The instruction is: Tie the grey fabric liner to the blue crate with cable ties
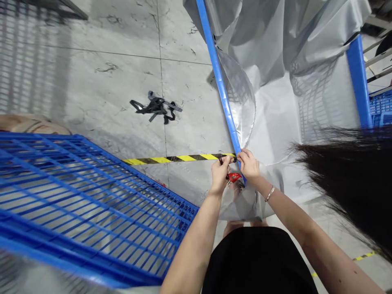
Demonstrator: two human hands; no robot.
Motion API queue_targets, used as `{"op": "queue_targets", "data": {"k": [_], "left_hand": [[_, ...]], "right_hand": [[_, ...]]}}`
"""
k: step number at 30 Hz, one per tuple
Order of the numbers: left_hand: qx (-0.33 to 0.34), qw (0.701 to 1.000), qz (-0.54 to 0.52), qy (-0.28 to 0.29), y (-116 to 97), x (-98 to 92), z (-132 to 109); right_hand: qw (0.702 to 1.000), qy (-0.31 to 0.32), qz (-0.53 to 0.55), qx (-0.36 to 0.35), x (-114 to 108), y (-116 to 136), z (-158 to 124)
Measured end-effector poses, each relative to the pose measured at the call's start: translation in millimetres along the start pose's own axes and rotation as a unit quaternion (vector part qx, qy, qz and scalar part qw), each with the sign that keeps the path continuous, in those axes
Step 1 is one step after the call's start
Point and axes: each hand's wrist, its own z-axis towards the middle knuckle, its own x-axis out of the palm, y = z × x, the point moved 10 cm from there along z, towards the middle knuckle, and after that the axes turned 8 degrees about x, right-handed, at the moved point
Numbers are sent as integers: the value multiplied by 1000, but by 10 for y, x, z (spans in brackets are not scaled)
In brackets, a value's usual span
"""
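Head cam: L hand [221, 173] pinching small dark strip [234, 159] at blue bar [225, 98]; red item [234, 177] just below fingers, unclear what. R hand [249, 164] fingers bent on same bar, can't tell if gripping. Bar along edge of gray sheet [275, 106]. Blue grid panel [82, 259] on L, strap pile [157, 107] on floor [122, 85].

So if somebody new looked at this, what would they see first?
Probably the big blue rack filling the lower left, and the shiny grey sheet across the upper right. Next might come the yellow-and-black tape in the middle, leading to the left grip and right grip near the lower end of a long blue bar. A small red thing shows just below them.
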Motion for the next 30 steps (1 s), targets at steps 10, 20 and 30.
{"op": "queue_targets", "data": {"k": [10,20,30], "left_hand": [[-60,998,14,-4,-33,1,103],[-160,985,48,44,119,60,27],[272,937,200,-85,-723,-16,-61]], "right_hand": [[997,-41,60,-22,22,-72,-9],[993,-66,95,-31,42,-104,-17],[994,-44,94,-24,41,-82,-8]]}}
